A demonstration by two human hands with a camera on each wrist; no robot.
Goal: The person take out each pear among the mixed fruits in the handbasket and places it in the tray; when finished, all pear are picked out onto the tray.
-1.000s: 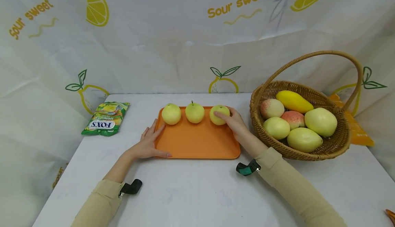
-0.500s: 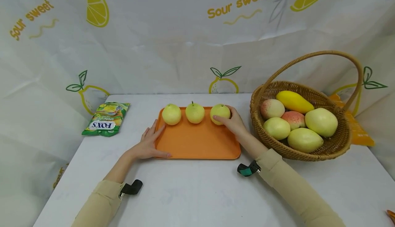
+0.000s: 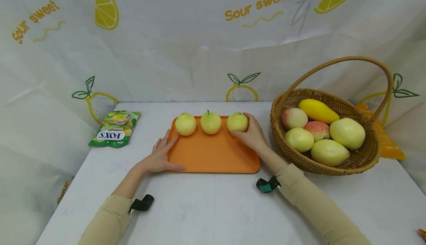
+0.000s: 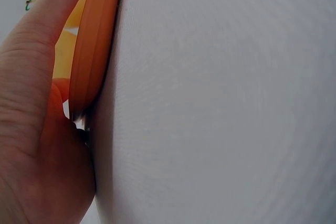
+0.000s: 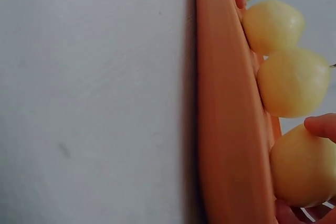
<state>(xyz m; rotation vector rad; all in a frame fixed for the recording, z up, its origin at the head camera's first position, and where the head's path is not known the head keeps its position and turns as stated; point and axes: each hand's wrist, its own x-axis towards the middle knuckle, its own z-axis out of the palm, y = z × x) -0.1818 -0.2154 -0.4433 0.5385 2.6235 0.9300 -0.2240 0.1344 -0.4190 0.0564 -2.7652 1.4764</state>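
In the head view an orange tray (image 3: 213, 152) lies on the white table. Along its far side sit three round yellow-green pears: a left pear (image 3: 185, 124), a middle pear (image 3: 211, 123) with an upright stem, and a right pear (image 3: 237, 122). My right hand (image 3: 254, 134) holds the right pear, thumb at its near side and fingers round its right side. The right wrist view shows fingertips touching this pear (image 5: 302, 169). With fingers spread, my left hand (image 3: 161, 154) rests on the tray's left edge, thumb along the near left corner.
To the right stands a wicker basket (image 3: 361, 169) of peaches, a yellow mango-like fruit (image 3: 318, 111) and other pale fruits. An orange packet (image 3: 389, 141) lies partly behind it. A green FOX'S bag (image 3: 115, 128) lies at the far left. A printed cloth (image 3: 186, 52) hangs behind the table.
My right thumb has slid down from the right pear's front face to its lower near side. The left hand, tray and other pears stay in place.
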